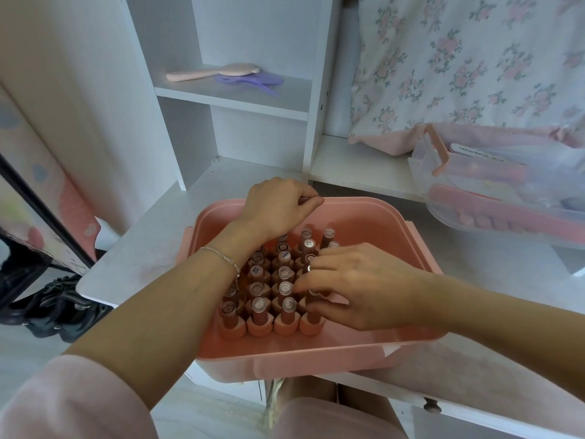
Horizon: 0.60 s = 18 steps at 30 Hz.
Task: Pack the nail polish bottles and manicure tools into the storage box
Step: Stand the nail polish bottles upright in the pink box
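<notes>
pink storage box (316,353) on white desk (152,236); right hand (357,286) grip pinching a bottle (311,299), left hand (278,207) curled, grip unclear.

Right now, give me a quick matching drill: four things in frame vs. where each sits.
Things:
1. nail polish bottles
2. pink hairbrush
3. nail file
4. left hand

Places:
A. on the white shelf
B. in the clear container at right
C. upright in rows inside the pink box
D. at the pink box's far rim

Pairs: 1-C, 2-A, 3-B, 4-D
</notes>
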### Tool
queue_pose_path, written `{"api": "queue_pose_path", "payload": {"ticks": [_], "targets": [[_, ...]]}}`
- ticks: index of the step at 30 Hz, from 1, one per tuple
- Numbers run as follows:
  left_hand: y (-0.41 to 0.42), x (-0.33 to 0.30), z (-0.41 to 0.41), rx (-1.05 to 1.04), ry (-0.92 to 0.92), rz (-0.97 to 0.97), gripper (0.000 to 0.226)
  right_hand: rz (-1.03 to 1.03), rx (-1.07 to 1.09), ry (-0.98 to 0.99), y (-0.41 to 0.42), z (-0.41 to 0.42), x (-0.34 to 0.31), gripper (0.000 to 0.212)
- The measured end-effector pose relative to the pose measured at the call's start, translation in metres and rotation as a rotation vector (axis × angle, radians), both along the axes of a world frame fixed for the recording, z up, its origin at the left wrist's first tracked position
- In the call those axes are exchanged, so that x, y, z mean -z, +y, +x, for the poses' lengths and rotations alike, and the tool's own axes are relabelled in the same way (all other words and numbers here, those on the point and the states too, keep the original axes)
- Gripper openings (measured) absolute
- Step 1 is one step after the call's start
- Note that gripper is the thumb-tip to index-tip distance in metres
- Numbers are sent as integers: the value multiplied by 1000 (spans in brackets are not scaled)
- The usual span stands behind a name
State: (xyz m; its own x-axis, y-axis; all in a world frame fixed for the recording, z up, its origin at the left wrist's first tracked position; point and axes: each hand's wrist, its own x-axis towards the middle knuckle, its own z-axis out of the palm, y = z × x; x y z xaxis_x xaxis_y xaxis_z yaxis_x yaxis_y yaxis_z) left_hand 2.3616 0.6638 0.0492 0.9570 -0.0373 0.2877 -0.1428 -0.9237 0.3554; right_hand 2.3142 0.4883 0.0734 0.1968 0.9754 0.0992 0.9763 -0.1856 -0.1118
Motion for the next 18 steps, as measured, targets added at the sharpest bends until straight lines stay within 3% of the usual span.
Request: {"api": "queue_pose_path", "payload": {"ticks": [18], "targets": [[0,0,-1,4,-7,-16,27,-180,5,24,25,-5,11,24]]}}
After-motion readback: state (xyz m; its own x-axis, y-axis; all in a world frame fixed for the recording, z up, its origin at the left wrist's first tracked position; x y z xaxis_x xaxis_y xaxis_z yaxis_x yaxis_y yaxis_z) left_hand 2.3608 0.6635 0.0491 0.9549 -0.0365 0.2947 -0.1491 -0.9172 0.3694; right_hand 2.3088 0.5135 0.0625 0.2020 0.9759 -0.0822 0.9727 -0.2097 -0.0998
